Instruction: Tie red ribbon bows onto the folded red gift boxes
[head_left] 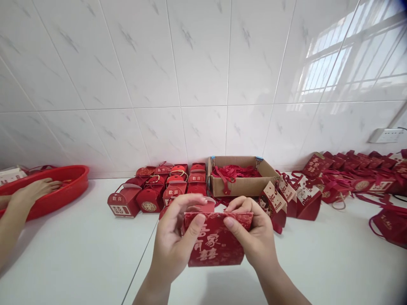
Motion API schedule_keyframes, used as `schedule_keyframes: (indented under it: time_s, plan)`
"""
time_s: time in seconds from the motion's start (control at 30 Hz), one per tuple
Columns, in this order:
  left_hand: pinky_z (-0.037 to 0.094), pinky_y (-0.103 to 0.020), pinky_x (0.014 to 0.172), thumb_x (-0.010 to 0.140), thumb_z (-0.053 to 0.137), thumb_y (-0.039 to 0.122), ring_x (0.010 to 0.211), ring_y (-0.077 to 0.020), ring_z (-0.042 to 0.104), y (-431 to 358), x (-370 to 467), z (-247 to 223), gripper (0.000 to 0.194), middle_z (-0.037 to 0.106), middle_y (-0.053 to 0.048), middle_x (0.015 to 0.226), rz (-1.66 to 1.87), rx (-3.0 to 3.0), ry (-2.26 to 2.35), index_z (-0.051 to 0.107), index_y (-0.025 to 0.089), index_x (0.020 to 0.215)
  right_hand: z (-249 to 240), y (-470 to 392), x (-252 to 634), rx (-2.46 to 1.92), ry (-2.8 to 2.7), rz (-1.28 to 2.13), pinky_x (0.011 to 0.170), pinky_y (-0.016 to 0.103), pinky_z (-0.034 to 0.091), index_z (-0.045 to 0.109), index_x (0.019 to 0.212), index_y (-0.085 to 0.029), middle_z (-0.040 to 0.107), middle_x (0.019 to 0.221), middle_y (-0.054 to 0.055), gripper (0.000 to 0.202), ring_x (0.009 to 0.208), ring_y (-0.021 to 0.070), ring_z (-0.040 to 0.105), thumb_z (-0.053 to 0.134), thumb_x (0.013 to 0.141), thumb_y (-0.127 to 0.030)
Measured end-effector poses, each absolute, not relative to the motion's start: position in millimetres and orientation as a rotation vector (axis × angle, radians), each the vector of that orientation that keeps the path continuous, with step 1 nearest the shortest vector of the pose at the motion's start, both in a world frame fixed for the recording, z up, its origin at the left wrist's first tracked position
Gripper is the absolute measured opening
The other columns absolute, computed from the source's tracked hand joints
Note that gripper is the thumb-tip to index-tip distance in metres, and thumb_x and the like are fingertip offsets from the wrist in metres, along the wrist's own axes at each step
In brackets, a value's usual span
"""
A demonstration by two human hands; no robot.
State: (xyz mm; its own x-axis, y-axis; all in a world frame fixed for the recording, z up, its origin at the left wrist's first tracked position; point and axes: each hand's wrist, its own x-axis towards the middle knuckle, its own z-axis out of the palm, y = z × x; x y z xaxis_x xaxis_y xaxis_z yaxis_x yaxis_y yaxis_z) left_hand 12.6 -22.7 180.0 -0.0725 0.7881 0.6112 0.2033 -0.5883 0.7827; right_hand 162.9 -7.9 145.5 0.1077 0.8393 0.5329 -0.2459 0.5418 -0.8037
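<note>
A red box (pixel 219 245) with pale characters on its front is held up above the white table, in the middle near the front. My left hand (pixel 179 237) grips its upper left side, thumb on the front face and fingers behind the top edge. On the upper right, my right hand (pixel 251 231) pinches the top edge in the same way, its fingers curled behind. The fingertips behind the box are partly hidden. Behind my hands stands an open cardboard box (pixel 241 186) filled with red ribbons (pixel 235 171).
Rows of small red boxes (pixel 151 197) stand left of the cardboard box. More red boxes (pixel 308 199) with ribbons line the right side. At far left, another person's hands (pixel 34 192) reach into a red basin (pixel 71 188). A tiled wall (pixel 203 84) rises behind.
</note>
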Motion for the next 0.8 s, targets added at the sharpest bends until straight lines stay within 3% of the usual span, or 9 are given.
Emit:
schedule_keyframes:
  time_s: [0.07,0.23,0.33,0.4,0.53,0.67,0.8]
  plan:
    - [0.052,-0.032,0.083,0.081,0.064,0.033,0.091,-0.0208,0.065,-22,14,180,0.022,0.069,-0.006,0.094,1.714,1.687,1.061,0.064,0.022,0.101,142,-10,156,-0.599,-1.173,0.872,0.063,0.025,0.047,0.053,0.071,-0.021,0.060,0.077,0.000,0.022,0.067,0.0126,0.057,0.073,0.075,-0.028]
    - [0.053,-0.026,0.062,0.078,0.067,0.034,0.067,-0.0171,0.065,-21,9,182,0.014,0.069,-0.004,0.074,1.596,1.666,1.067,0.065,0.020,0.075,143,-8,158,-0.586,-1.285,0.909,0.063,0.025,0.048,0.057,0.077,-0.022,0.062,0.079,0.000,0.018,0.069,0.0134,0.058,0.070,0.078,-0.034]
    - [0.050,-0.022,0.050,0.073,0.071,0.036,0.055,-0.0141,0.061,-18,-7,184,0.018,0.066,-0.001,0.065,1.706,1.504,1.178,0.064,0.020,0.075,146,13,180,-0.633,-1.426,0.880,0.074,0.031,0.050,0.060,0.094,-0.021,0.066,0.093,0.006,0.023,0.086,0.0183,0.062,0.052,0.090,-0.042]
    - [0.050,-0.021,0.046,0.068,0.075,0.036,0.051,-0.0132,0.060,-15,-23,187,0.022,0.064,0.001,0.060,1.843,1.360,1.235,0.063,0.019,0.076,142,37,202,-0.765,-1.324,0.722,0.085,0.036,0.049,0.060,0.093,-0.020,0.067,0.094,0.007,0.029,0.092,0.0200,0.062,0.046,0.092,-0.045]
    - [0.050,-0.019,0.048,0.062,0.079,0.028,0.051,-0.0103,0.058,-13,-53,191,0.022,0.064,0.003,0.060,2.180,1.189,1.267,0.065,0.017,0.075,116,83,251,-1.255,-1.235,0.558,0.087,0.040,0.048,0.061,0.096,-0.019,0.068,0.101,0.010,0.034,0.095,0.0230,0.063,0.048,0.085,-0.049]
    - [0.050,-0.019,0.049,0.061,0.077,0.021,0.051,-0.0090,0.056,-16,-65,193,0.015,0.063,0.003,0.057,2.402,1.189,1.235,0.066,0.015,0.070,89,104,287,-1.408,-1.276,0.570,0.085,0.043,0.047,0.067,0.083,-0.019,0.070,0.089,0.009,0.026,0.085,0.0250,0.064,0.064,0.072,-0.043]
    - [0.049,-0.019,0.048,0.062,0.076,0.017,0.051,-0.0096,0.056,-19,-64,193,0.014,0.063,0.003,0.057,2.385,1.224,1.208,0.066,0.015,0.073,69,118,282,-1.398,-1.269,0.649,0.073,0.036,0.052,0.065,0.090,-0.017,0.070,0.090,0.009,0.030,0.081,0.0230,0.067,0.060,0.075,-0.042]
